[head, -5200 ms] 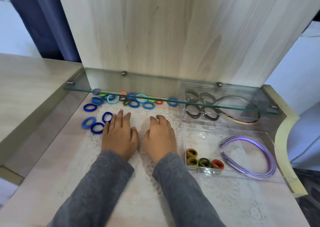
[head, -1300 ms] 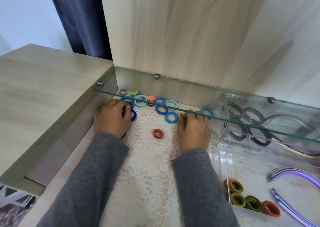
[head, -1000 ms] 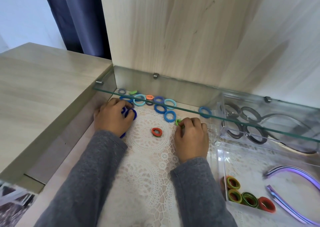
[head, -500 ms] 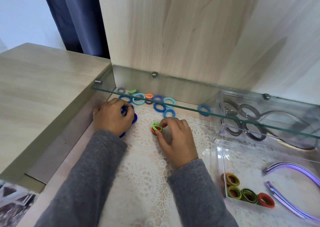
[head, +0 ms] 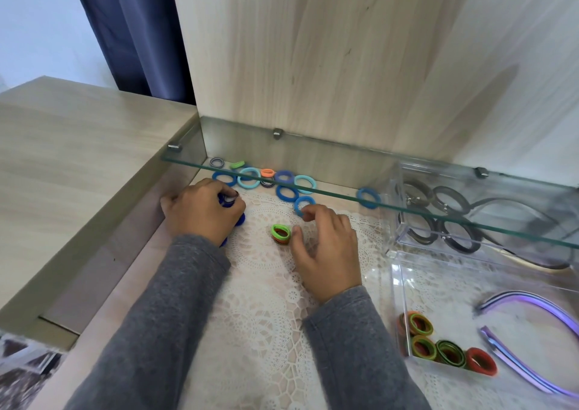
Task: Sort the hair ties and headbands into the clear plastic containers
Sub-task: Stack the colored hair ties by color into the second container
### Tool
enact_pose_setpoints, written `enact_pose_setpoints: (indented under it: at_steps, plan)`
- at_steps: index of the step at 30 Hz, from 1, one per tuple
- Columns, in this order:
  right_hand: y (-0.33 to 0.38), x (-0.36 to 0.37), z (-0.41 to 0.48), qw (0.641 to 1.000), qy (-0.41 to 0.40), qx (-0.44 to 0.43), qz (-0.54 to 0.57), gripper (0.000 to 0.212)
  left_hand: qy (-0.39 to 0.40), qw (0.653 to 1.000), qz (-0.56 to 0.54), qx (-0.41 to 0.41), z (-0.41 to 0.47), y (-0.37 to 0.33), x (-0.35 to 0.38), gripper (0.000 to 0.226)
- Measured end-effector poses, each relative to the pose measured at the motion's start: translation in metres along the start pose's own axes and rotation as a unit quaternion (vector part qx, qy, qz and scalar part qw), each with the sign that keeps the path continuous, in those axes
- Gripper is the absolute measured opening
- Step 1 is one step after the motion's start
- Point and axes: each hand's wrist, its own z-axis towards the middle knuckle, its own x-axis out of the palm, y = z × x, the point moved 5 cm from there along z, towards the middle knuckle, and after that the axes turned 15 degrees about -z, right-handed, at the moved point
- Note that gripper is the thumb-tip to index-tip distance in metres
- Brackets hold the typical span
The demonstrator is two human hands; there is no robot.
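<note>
A green hair tie (head: pixel 281 231) lies stacked on a red one (head: pixel 279 241) on the lace mat. My right hand (head: pixel 327 249) hovers just right of that stack, fingers loosely curled and holding nothing, thumb beside the green tie. My left hand (head: pixel 200 215) grips several dark blue hair ties (head: pixel 240 220) at the left wall. Loose blue, teal and orange hair ties (head: pixel 283 177) lie at the back. The near clear container (head: pixel 399 290) holds green and red hair ties (head: pixel 445 347) and purple headbands (head: pixel 532 303). The far clear container (head: pixel 391 221) holds dark hair ties (head: pixel 451 199) and dark headbands.
A glass shelf (head: pixel 329 190) spans low over the back hair ties and the far container. A single blue hair tie (head: pixel 369 197) lies under its edge. A raised wooden counter (head: pixel 78 159) borders the left, a wood panel (head: pixel 313 64) the back. The lace mat (head: pixel 260 315) covers the surface.
My right hand carried the green hair tie from the back to the red one, set it on top and let go. My left hand stayed put on the dark blue ties.
</note>
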Motion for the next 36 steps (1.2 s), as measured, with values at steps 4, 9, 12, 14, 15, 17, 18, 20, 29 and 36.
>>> enact_pose_setpoints:
  at_steps: [4, 9, 12, 14, 15, 17, 18, 20, 29, 36]
  plan:
    - [-0.01, 0.0, 0.002, 0.998, -0.004, 0.062, -0.014, 0.025, -0.002, 1.0, -0.004, 0.023, 0.0, -0.003, 0.001, 0.007]
    - [-0.015, 0.003, 0.003, 0.996, 0.009, 0.088, -0.025, 0.026, -0.022, 0.991, -0.063, 0.119, -0.006, -0.008, 0.001, 0.006]
    - [-0.016, 0.003, 0.003, 0.995, 0.01, 0.094, -0.022, 0.027, 0.015, 0.972, -0.134, 0.193, -0.017, -0.014, 0.003, 0.006]
    - [-0.016, 0.002, 0.003, 0.995, 0.007, 0.097, -0.018, 0.026, 0.038, 0.95, -0.184, 0.248, -0.029, -0.019, 0.001, 0.006]
    - [-0.016, 0.002, 0.003, 0.995, 0.008, 0.098, -0.018, 0.026, 0.045, 0.941, -0.206, 0.265, -0.034, -0.023, 0.0, 0.007]
    - [-0.016, 0.002, 0.003, 0.995, 0.01, 0.098, -0.019, 0.026, 0.057, 0.929, -0.234, 0.281, -0.044, -0.029, -0.002, 0.007]
    - [-0.016, 0.002, 0.003, 0.995, 0.011, 0.098, -0.019, 0.026, 0.065, 0.926, -0.235, 0.288, -0.048, -0.032, -0.002, 0.007]
    - [-0.015, 0.002, 0.002, 0.995, 0.011, 0.097, -0.02, 0.025, 0.08, 0.925, -0.217, 0.302, -0.054, -0.036, 0.0, 0.01]
    - [-0.014, 0.003, 0.002, 0.996, 0.005, 0.091, -0.022, 0.025, 0.131, 0.934, -0.15, 0.296, -0.057, -0.04, 0.006, 0.015]
    - [-0.013, 0.003, 0.002, 0.996, 0.003, 0.083, -0.015, 0.026, 0.149, 0.937, -0.164, 0.271, -0.055, -0.037, 0.007, 0.016]
